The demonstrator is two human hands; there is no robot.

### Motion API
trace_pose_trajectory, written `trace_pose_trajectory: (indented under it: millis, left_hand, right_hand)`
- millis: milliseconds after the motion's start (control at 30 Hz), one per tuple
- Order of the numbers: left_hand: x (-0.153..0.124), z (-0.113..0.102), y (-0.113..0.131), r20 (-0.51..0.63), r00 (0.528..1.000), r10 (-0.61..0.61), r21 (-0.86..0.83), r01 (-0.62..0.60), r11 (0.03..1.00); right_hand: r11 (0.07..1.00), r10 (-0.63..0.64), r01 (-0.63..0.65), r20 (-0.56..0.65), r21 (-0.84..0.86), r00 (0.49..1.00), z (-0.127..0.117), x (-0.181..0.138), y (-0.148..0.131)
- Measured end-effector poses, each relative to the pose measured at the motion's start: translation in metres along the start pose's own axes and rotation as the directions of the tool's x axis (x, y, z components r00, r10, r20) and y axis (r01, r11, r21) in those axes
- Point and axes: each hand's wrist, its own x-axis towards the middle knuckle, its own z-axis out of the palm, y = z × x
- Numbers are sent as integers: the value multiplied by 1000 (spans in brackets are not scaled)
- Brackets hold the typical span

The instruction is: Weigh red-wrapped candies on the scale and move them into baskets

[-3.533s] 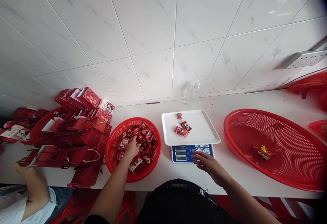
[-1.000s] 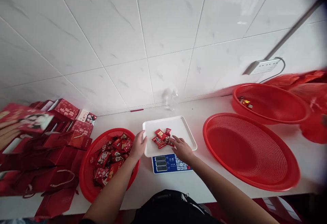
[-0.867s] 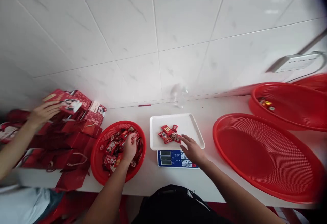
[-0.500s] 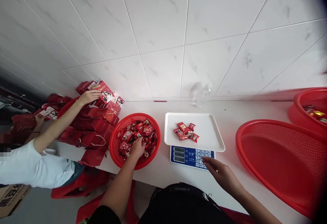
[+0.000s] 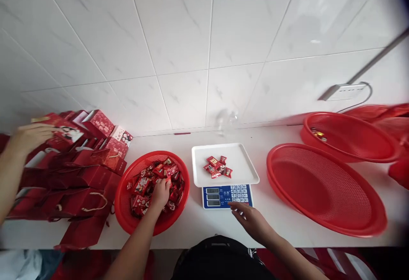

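My left hand (image 5: 160, 193) reaches into a round red plastic basket (image 5: 120, 199) of red-wrapped candies (image 5: 140, 185). Its fingers are closed at the tips on a wrapped candy (image 5: 168, 178), mostly covered by the hand. My right hand (image 5: 251, 221) hovers at the lower edge of a blue digital scale (image 5: 220, 197), thumb apart from the bent fingers, holding nothing. On the scale rests a white tray (image 5: 238, 158), with a small pile of red-wrapped candies (image 5: 217, 167) left of its middle.
Red gift boxes (image 5: 86, 175) are stacked on the left, where a co-worker's hand (image 5: 30, 137) holds a red box (image 5: 65, 129). Two large red baskets (image 5: 326, 186) (image 5: 351, 137) stand on the right. A clear plastic object (image 5: 228, 120) is by the wall; a socket (image 5: 347, 91) is mounted above.
My view has swung right, showing more of the right-hand baskets. My left hand stays among the candies with its fingers drawn in. The co-worker's hand has lifted a box leftward from the stack.
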Motion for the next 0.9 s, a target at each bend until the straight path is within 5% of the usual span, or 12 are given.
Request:
trace_pose_trajectory:
  millis: [133, 233, 433, 567, 633, 733, 900]
  left_hand:
    - [0, -13, 30, -102, 988, 114, -243, -136, 961]
    - [9, -18, 73, -42, 962, 270, -355, -267, 896]
    - [38, -2, 157, -15, 851, 525, -307, -503, 808]
    - [51, 19, 187, 102, 752, 651, -242, -616, 749]
    - [53, 27, 190, 144, 742, 655, -246, -614, 750]
    - [48, 32, 179, 56, 801, 596, -280, -561, 779]
    - [15, 17, 127, -96, 891, 443, -299, -451, 841]
  right_hand:
    - [1000, 17, -17, -21, 18, 1000, 10, -9, 1]
    - [999, 35, -34, -39, 26, 999, 12, -15, -2]
    - [999, 49, -47, -79, 23, 996, 5, -28, 0]
    - [997, 78, -77, -111, 12, 991, -1, -34, 12]
    - [997, 82, -82, -107, 7, 991, -6, -35, 19]
    - [997, 83, -84, -93, 2, 992, -15, -31, 29]
    - [999, 34, -33, -55, 25, 998, -26, -9, 34]
